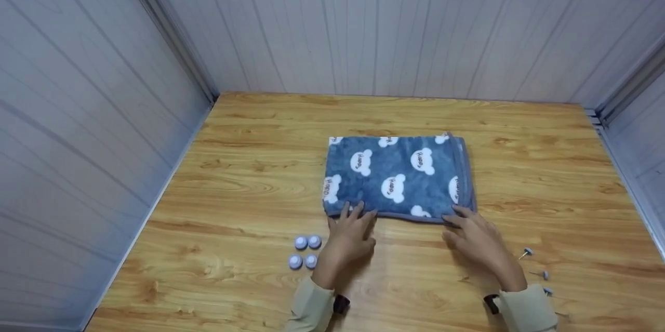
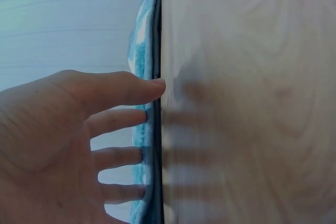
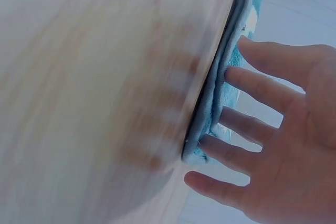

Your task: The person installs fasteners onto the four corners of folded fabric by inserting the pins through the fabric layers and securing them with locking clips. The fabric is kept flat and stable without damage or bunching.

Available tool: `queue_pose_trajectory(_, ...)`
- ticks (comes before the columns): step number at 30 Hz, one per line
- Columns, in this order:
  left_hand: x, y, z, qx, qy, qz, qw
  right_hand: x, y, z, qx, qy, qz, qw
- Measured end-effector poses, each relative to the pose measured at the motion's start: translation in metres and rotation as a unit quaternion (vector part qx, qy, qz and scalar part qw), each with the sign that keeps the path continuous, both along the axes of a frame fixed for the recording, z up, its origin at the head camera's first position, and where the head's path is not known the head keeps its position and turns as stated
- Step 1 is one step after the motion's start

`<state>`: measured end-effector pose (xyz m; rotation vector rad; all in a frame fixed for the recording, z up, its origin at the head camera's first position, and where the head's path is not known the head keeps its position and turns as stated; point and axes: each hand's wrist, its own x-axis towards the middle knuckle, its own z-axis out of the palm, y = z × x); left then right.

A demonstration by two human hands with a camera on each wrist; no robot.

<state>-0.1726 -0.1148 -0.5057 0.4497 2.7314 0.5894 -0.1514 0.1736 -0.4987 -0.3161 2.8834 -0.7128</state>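
Note:
A folded blue fleece blanket (image 1: 379,176) with white bear heads lettered "Happy" lies flat on the wooden table. At its near left corner, my left hand (image 1: 348,238) has its fingers spread, the fingertips on the near edge. My right hand (image 1: 480,241) touches the near right corner in the same way. In the left wrist view, straight fingers of the left hand (image 2: 58,140) meet the blanket's piped edge (image 2: 149,145). The right wrist view has the right hand (image 3: 294,124) with spread fingers along the layered edge (image 3: 212,93). Neither hand grips anything.
Several small pale round caps (image 1: 301,242) sit beside the left forearm. Several pins with round grey-blue heads (image 1: 528,251) lie right of the right forearm. Pale panelled walls (image 1: 363,25) enclose the wooden table (image 1: 234,176) at the back and both sides.

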Motion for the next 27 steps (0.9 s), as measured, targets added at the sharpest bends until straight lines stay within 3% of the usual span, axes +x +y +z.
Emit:
queue_pose_trajectory(9, 0.007, 0.001, -0.001, 0.001, 0.009, -0.013, 0.9999, 0.008, 0.001, 0.001, 0.001, 0.017, 0.003, 0.9998)
queue_pose_trajectory(15, 0.01, 0.002, -0.001, 0.005, 0.001, -0.013, 0.9999, 0.011, 0.004, 0.0, -0.006, 0.011, -0.002, 0.9999)
queue_pose_trajectory(22, 0.016, 0.002, -0.001, 0.006, 0.022, -0.018, 0.9996, 0.013, 0.005, 0.0, -0.006, -0.007, -0.011, 0.9999)
queue_pose_trajectory(27, 0.02, 0.003, 0.0, -0.001, 0.018, -0.02, 0.9996, 0.02, 0.006, 0.001, -0.009, -0.005, -0.017, 0.9998)
